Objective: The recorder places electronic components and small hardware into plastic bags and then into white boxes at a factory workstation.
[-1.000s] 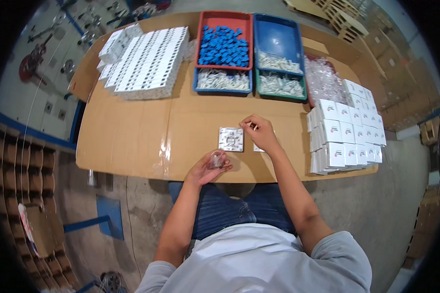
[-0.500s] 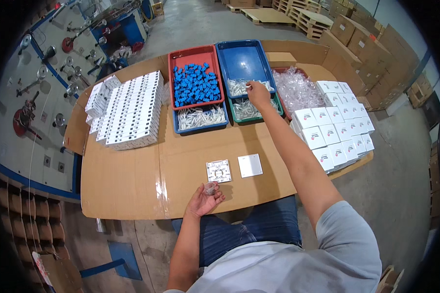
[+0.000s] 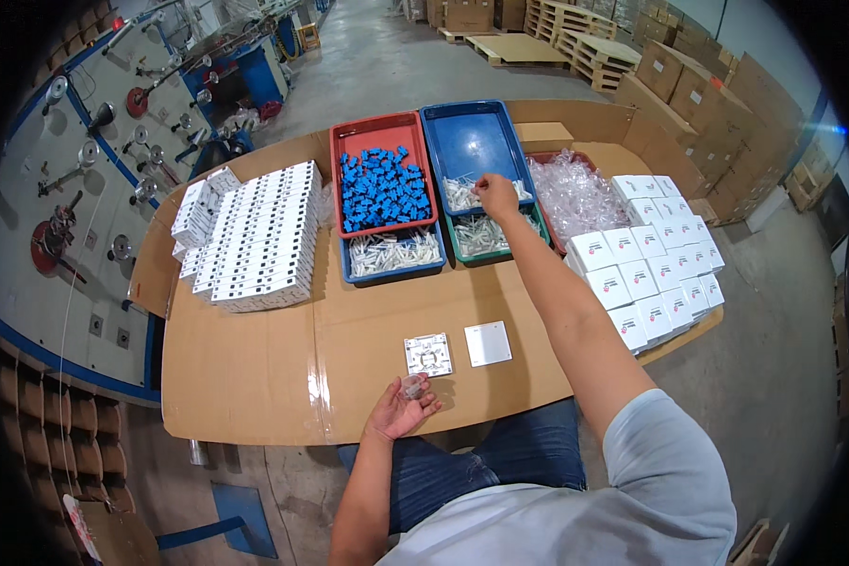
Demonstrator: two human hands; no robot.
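My left hand (image 3: 401,411), palm up with fingers half curled, holds a small clear plastic bag (image 3: 412,385) against its thumb and fingers; what is inside is hard to make out. Just beyond it a square white frame (image 3: 428,355) with a ring-shaped opening lies on the cardboard. A plain white square plate (image 3: 488,343) is to the right of that. My right hand (image 3: 497,196) reaches over the front of the upper blue tray (image 3: 472,137), fingers pinched together at the small white pieces (image 3: 460,194). Anything between those fingertips is too small to name.
Left of the blue tray is a red tray (image 3: 377,135) of blue pieces, above a lower blue tray (image 3: 391,275) of white plugs. A green tray (image 3: 486,255) sits under my right wrist. Clear bags (image 3: 575,193) and stacked white boxes (image 3: 646,278) stand right, more boxes (image 3: 255,236) left.
The whole view has tilted, so the table sits lower in the picture. My right hand stays at the white pieces, its fingers a little more closed; my left still holds the bag.
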